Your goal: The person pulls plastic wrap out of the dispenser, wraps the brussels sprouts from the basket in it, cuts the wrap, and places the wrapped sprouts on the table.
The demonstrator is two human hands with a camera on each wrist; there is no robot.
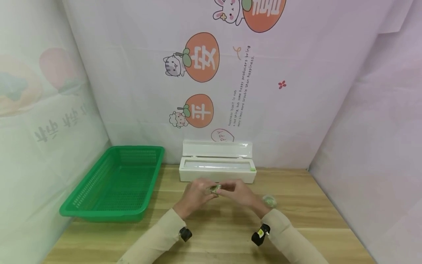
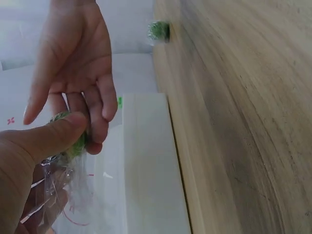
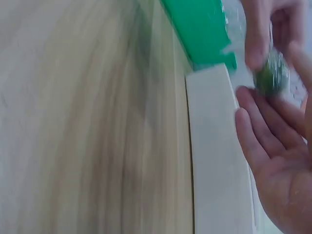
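My left hand [image 1: 196, 195] pinches a small green roundish item in clear plastic film [image 2: 78, 145], its kind unclear. In the left wrist view the left thumb lies across it, and loose film hangs below among the fingers. My right hand [image 3: 279, 151] is held palm up with fingers extended, their tips right at the item's side. Behind both hands stands a long white box with a raised clear lid [image 1: 217, 175], which looks like a cling film dispenser. A second film-wrapped green item [image 1: 269, 201] lies on the table beside my right wrist.
At the left sits a green plastic basket [image 1: 102, 213] with perforated walls. The wooden table [image 1: 227, 242] meets printed white sheets [image 1: 138, 91] at the back and on both sides. A black band [image 1: 260, 235] is on the right wrist.
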